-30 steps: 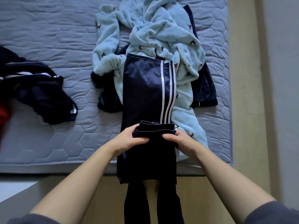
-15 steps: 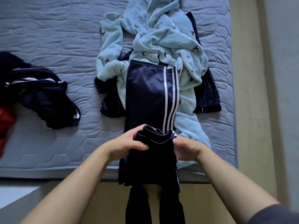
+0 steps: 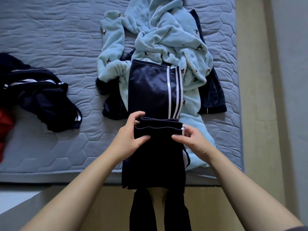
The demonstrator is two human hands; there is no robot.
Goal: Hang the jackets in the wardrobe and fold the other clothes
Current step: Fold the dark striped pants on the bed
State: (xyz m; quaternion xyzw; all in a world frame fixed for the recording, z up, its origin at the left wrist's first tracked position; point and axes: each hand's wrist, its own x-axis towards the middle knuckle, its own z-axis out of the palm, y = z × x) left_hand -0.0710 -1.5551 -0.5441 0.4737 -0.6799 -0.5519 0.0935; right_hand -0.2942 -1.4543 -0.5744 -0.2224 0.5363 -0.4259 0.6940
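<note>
Navy track pants (image 3: 150,90) with white side stripes lie lengthwise on the bed, their near end hanging over the mattress edge. My left hand (image 3: 130,135) grips the left corner of the pants' raised cuff end. At the right corner, my right hand (image 3: 190,140) pinches the same end. A light blue fleece robe (image 3: 168,39) lies crumpled under and beyond the pants. Beneath the robe, a dark navy garment (image 3: 211,97) sticks out at both sides.
A heap of navy clothes with white stripes (image 3: 41,94) lies at the left of the grey quilted mattress (image 3: 50,39). Next to it a red garment (image 3: 5,129) shows at the left edge. Wooden floor (image 3: 253,97) runs along the bed's right side.
Both hands have lifted the pants' end a little and carried it slightly forward over the leg. The fold between my hands has spread wider and flatter.
</note>
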